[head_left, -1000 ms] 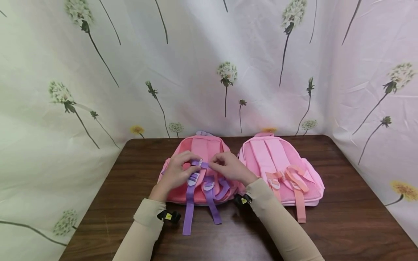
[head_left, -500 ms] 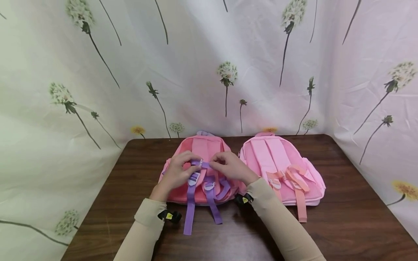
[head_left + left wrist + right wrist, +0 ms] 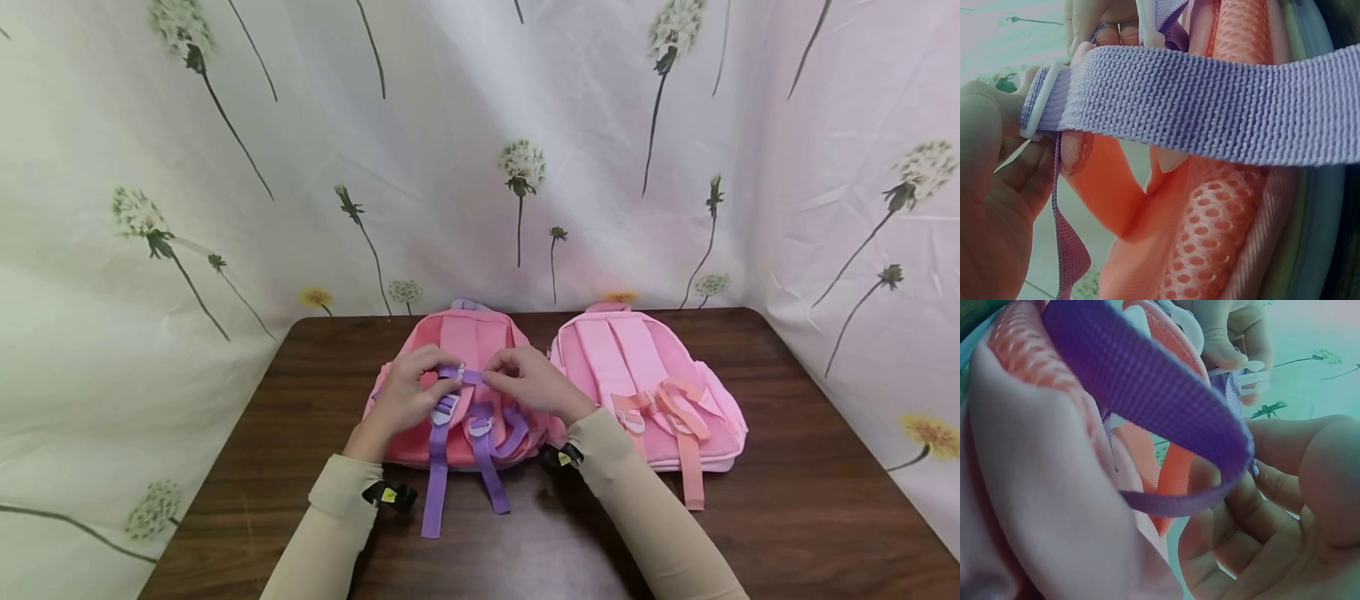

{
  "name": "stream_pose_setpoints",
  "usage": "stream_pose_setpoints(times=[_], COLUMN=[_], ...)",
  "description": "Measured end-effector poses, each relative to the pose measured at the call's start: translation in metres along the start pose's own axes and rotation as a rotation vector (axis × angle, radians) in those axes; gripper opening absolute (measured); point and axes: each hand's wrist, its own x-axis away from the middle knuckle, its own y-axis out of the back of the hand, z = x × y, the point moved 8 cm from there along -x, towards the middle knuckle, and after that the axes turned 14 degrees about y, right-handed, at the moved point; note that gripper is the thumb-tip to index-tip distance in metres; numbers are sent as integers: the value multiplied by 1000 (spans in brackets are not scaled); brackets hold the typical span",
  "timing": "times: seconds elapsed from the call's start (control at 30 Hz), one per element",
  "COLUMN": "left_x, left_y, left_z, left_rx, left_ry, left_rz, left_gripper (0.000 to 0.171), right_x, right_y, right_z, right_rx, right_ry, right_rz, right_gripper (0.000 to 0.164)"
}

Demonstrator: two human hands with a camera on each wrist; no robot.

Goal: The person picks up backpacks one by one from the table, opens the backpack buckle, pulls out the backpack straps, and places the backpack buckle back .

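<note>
A pink backpack (image 3: 420, 333) with purple webbing straps lies on the table, its shoulder straps facing up. Over its middle, my left hand (image 3: 408, 387) pinches a white plastic buckle (image 3: 461, 374) between thumb and fingers. In the right wrist view, pale bars of that buckle (image 3: 1252, 379) show at the left fingertips. My right hand (image 3: 528, 382) pinches the purple strap (image 3: 473, 378) just right of the buckle. Below the hands, two more white buckles sit on the backpack's straps, with loose purple ends (image 3: 435, 483) hanging over the table.
A lighter pink backpack (image 3: 626, 350) with peach straps (image 3: 691, 475) lies close on the right. Both bags rest on a dark wooden table (image 3: 300, 467). A flower-printed cloth (image 3: 450, 167) hangs behind and at the sides.
Both hands keep their hold on the buckle and the strap. The right fingertips are very slightly farther right, with a little more strap showing between the hands.
</note>
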Motion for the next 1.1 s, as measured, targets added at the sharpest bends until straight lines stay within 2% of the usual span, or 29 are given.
stream_pose_setpoints(times=[0.23,0.47,0.6,0.9,0.93,1.1], left_x=[2,1,0,0,0,1], left_y=[2,-1,1,3,2,2], left_z=[-14,4,9,3,7,-2], left_rx=[10,9,16,17,20,0], left_ry=[8,24,34,23,21,32], left_rz=[3,21,28,5,5,0], left_gripper=[26,26,26,27,28,28], right_x=[-2,-5,-4,-1,0,-1], right_y=[-4,-6,-6,-1,0,-1], right_z=[-3,2,1,-1,-1,-1], right_rx=[3,1,9,-23,-24,-26], right_ry=[-6,24,21,-11,-12,-9], right_rz=[11,10,12,4,4,3], right_gripper=[15,15,14,11,11,10])
